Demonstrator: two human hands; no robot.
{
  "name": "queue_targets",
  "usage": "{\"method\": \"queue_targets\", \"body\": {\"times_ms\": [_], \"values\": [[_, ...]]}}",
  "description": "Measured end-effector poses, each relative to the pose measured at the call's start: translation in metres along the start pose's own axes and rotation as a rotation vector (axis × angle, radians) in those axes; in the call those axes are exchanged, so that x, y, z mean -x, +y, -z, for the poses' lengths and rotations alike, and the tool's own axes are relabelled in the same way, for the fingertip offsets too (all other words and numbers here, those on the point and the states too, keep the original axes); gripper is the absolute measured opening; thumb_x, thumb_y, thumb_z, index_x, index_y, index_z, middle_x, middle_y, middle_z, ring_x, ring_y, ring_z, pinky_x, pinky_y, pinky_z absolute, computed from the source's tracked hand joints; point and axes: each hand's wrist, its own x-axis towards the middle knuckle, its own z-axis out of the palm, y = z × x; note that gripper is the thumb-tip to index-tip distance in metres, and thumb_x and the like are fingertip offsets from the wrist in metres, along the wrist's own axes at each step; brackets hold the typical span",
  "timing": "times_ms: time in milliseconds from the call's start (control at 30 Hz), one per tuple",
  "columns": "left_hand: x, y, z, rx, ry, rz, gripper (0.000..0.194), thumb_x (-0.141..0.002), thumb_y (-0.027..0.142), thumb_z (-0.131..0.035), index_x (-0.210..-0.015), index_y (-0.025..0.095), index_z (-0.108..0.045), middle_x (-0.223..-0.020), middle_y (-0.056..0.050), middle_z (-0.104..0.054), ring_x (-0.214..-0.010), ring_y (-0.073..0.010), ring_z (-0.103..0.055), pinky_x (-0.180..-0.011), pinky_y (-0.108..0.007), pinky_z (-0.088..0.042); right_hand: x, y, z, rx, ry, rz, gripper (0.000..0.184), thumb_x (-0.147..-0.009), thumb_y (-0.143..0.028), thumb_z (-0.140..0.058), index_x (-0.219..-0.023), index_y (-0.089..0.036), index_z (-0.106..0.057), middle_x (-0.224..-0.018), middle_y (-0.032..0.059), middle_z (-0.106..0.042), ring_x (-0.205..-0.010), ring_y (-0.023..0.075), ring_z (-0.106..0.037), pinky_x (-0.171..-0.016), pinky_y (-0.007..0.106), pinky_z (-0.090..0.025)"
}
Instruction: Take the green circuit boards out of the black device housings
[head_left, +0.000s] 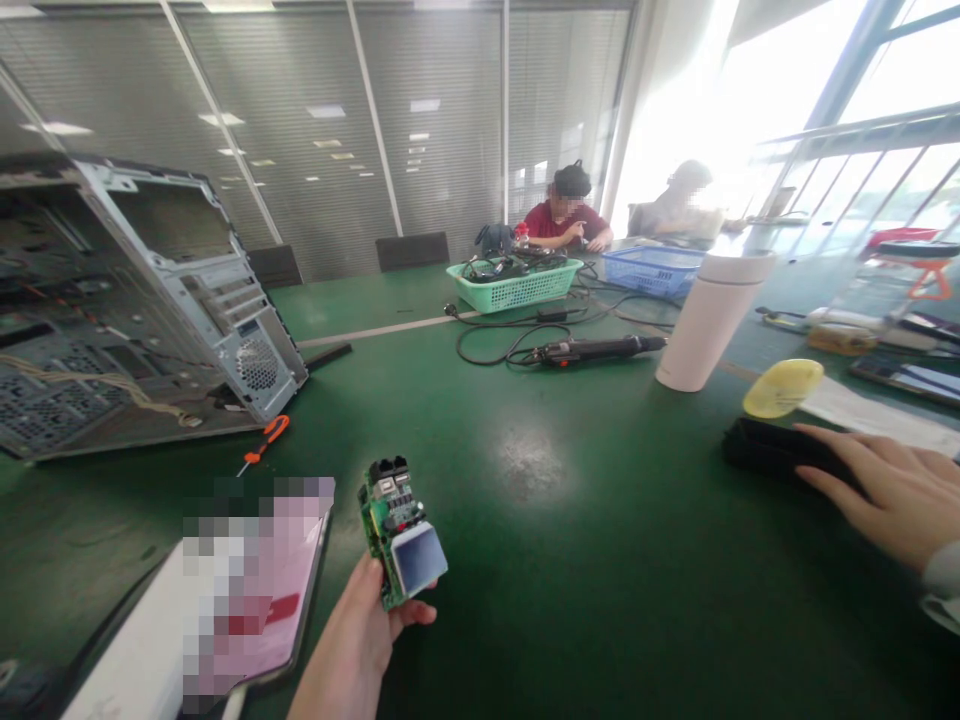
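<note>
My left hand (367,620) is closed around the lower end of a small green circuit board (379,500), held up above the table. The board carries a small square display (420,558) and black connectors at its top end. At the right, my right hand (874,490) grips a black hollow casing (757,447) resting on the table, thumb on the near side and fingers over the far side. Just behind that casing is a yellow oval object (784,388).
An opened computer case (180,290) stands left, with an orange-handled tool (274,435) beside it. A phone (300,560) lies in front. Ahead are a corded electric screwdriver (592,350), a white bottle (709,325), a green basket (517,288) and a blue basket (652,272). Two people sit beyond.
</note>
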Motion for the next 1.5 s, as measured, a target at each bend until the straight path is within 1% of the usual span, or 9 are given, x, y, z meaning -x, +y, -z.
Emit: {"method": "queue_targets", "body": {"times_ms": [233, 400, 567, 833, 1000, 1167, 1367, 1433, 1500], "values": [[0.017, -0.004, -0.004, -0.29, 0.056, -0.139, 0.039, -0.076, 0.044, -0.072, -0.107, 0.022, -0.061, -0.104, -0.003, -0.069, -0.093, -0.0218, -0.065, -0.075, -0.03, -0.057, 0.002, -0.073, 0.038, -0.001, 0.259, 0.1, 0.086, -0.087, -0.075, -0.015, -0.132, -0.011, -0.05, -0.133, 0.0227, -0.041, -0.124, 0.0492, -0.032, -0.091, 0.068, -0.034], [0.026, 0.001, -0.007, -0.784, -0.07, -0.598, 0.019, -0.075, 0.023, -0.065, -0.093, 0.025, -0.058, -0.083, 0.001, -0.059, -0.076, -0.018, -0.063, -0.069, -0.027, -0.052, 0.022, -0.171, 0.078, -0.213, 0.38, 0.505, 0.046, -0.099, -0.042, -0.031, -0.139, -0.019, -0.04, -0.139, 0.0099, -0.039, -0.134, 0.0333, -0.028, -0.107, 0.058, -0.029], [0.026, 0.011, -0.006, -1.151, -0.154, -0.89, 0.029, -0.071, 0.021, -0.067, -0.098, 0.025, -0.055, -0.088, 0.0, -0.052, -0.071, -0.017, -0.061, -0.061, -0.025, -0.055, 0.044, -0.251, 0.106, -0.343, 0.44, 0.867, 0.038, -0.099, -0.028, -0.044, -0.137, -0.026, -0.046, -0.147, -0.0025, -0.032, -0.139, 0.0241, -0.023, -0.12, 0.046, -0.008], [0.027, 0.01, -0.001, -1.301, -0.261, -0.954, 0.038, -0.074, 0.017, -0.062, -0.111, 0.025, -0.052, -0.094, -0.001, -0.046, -0.073, -0.015, -0.065, -0.067, -0.024, -0.058, 0.033, -0.291, 0.097, -0.594, 0.5, 0.973, 0.035, -0.104, -0.026, -0.03, -0.106, -0.012, -0.062, -0.104, 0.0018, -0.061, -0.105, 0.0173, -0.051, -0.099, 0.033, -0.037], [0.026, 0.007, 0.004, -1.179, -0.209, -0.816, 0.059, -0.079, 0.026, -0.061, -0.134, 0.028, -0.039, -0.115, -0.007, -0.049, -0.095, -0.0215, -0.063, -0.076, -0.03, -0.058, 0.035, -0.289, 0.08, -0.983, 0.103, 0.749, 0.045, -0.1, -0.055, -0.034, -0.103, -0.016, -0.056, -0.094, 0.0039, -0.057, -0.087, 0.0159, -0.05, -0.076, 0.03, -0.041], [0.026, 0.004, 0.002, -1.0, -0.189, -0.714, 0.055, -0.086, 0.025, -0.051, -0.138, 0.034, -0.034, -0.13, -0.006, -0.047, -0.114, -0.0248, -0.053, -0.083, -0.032, -0.055, 0.033, -0.289, 0.076, -1.499, -0.671, 0.115, 0.042, -0.091, -0.055, -0.047, -0.097, -0.015, -0.058, -0.088, 0.0056, -0.056, -0.083, 0.0147, -0.051, -0.075, 0.027, -0.041], [0.028, 0.006, 0.0, -0.981, -0.173, -0.695, 0.038, -0.089, 0.024, -0.049, -0.125, 0.037, -0.051, -0.121, -0.002, -0.053, -0.099, -0.0205, -0.061, -0.077, -0.029, -0.055, 0.019, -0.288, 0.096, -1.765, -1.307, -0.387, 0.059, -0.101, -0.047, -0.013, -0.103, -0.008, -0.057, -0.06, 0.0007, -0.041, -0.049, 0.0064, -0.038, -0.047, 0.015, -0.029], [0.028, 0.006, 0.0, -0.994, -0.184, -0.688, 0.035, -0.088, 0.023, -0.051, -0.12, 0.036, -0.055, -0.118, -0.002, -0.055, -0.092, -0.0188, -0.063, -0.075, -0.028, -0.055, 0.015, -0.284, 0.102, -1.822, -1.376, -0.566, 0.06, -0.103, -0.045, -0.009, -0.105, -0.007, -0.056, -0.059, 0.0, -0.04, -0.047, 0.0058, -0.037, -0.045, 0.014, -0.028], [0.028, 0.007, 0.001, -0.998, -0.185, -0.677, 0.034, -0.088, 0.022, -0.052, -0.118, 0.036, -0.056, -0.116, -0.001, -0.056, -0.089, -0.0177, -0.064, -0.074, -0.027, -0.056, 0.012, -0.273, 0.103, -1.804, -1.26, -0.641, 0.052, -0.103, -0.044, -0.016, -0.109, -0.009, -0.053, -0.062, 0.0006, -0.044, -0.049, 0.0073, -0.042, -0.044, 0.016, -0.031]]}}
